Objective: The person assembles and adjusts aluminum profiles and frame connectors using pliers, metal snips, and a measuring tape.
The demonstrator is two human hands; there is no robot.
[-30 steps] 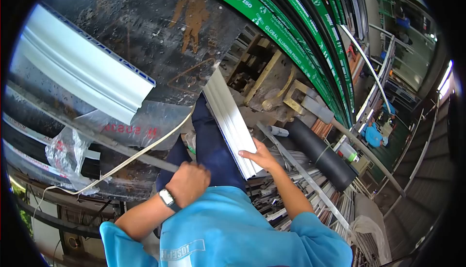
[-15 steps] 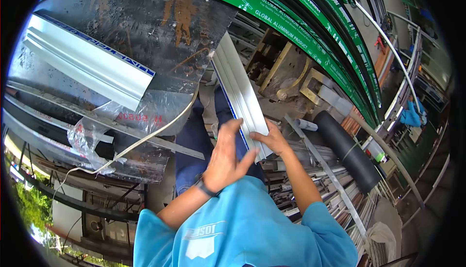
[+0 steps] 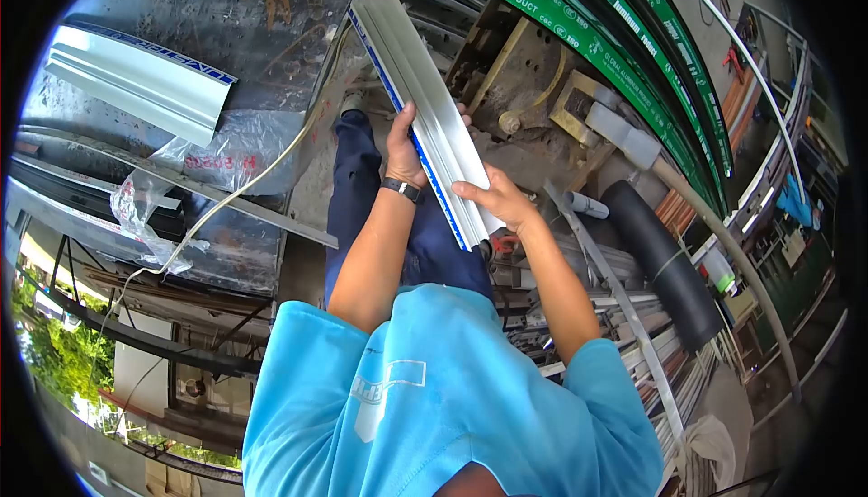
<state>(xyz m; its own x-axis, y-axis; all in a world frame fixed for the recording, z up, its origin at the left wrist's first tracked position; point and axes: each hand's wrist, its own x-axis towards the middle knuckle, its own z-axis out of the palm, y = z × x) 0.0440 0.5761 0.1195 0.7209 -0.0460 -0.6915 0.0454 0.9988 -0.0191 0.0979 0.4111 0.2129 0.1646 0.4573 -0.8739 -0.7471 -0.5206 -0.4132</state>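
Note:
A silvery-white aluminum profile (image 3: pixel 420 90) with ridges along its length and a blue printed strip on one edge slants across my lap. My left hand (image 3: pixel 407 149) grips its left edge near the middle, thumb on the near side and fingertips showing at the far edge. Closer to the lower end, my right hand (image 3: pixel 495 197) is closed on the right edge, thumb on top and the other fingers mostly hidden beneath. A similar aluminum profile (image 3: pixel 145 81) lies on the dark worktable (image 3: pixel 203 0) to the left.
Clear plastic wrap (image 3: pixel 226 149) and a pale cable (image 3: pixel 262 176) lie over the table's edge. Long green-labelled profiles (image 3: pixel 624 72) arc across the upper right. A black roll (image 3: pixel 665 266) and stacked metal strips (image 3: pixel 579 316) are at the right.
My left hand, loosely raised beside the profile before, now grips it. The held profile has moved up and left in view, with my right hand still on its lower end.

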